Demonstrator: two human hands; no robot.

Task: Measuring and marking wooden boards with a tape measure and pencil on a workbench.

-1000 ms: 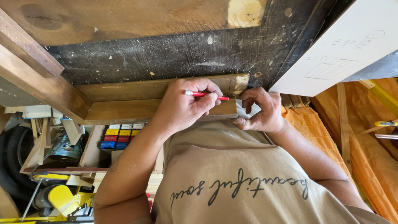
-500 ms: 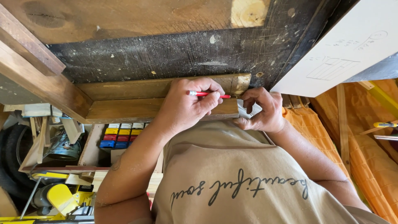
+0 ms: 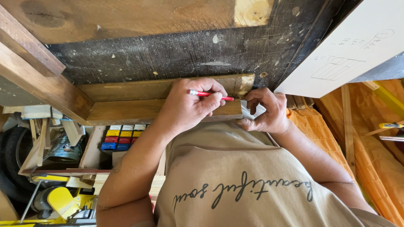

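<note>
Pencil (image 3: 209, 95), red and slim, lies nearly level across the top of the left hand (image 3: 189, 107), pinched between its curled fingers and thumb, with the dark tip pointing right toward the end of the wooden board (image 3: 126, 111). That hand rests on the board's near edge, closed around the pencil, knuckles over the right stretch of the wood. The right hand (image 3: 265, 111) sits just beside it, to the right, fingers bent and clamped on the board's right end, thumb under the near edge. A pale, flat piece shows between those fingers, though what it is cannot be told. The two hands are close but do not touch; the pencil tip lies in the small gap between them, just left of the right hand's fingertips.

A second strip of wood (image 3: 139, 89) runs along the far side of the board, touching it, and both lie on a dark, scratched workbench top (image 3: 168, 54) dusted with sawdust. Far right, a white sheet (image 3: 349, 46) with pencil sketches leans over the bench edge. Below the bench at left sits a box of coloured blocks (image 3: 122, 138), and a yellow power tool (image 3: 67, 201) lies near the left corner. Orange cloth (image 3: 370, 138) covers the right side.
</note>
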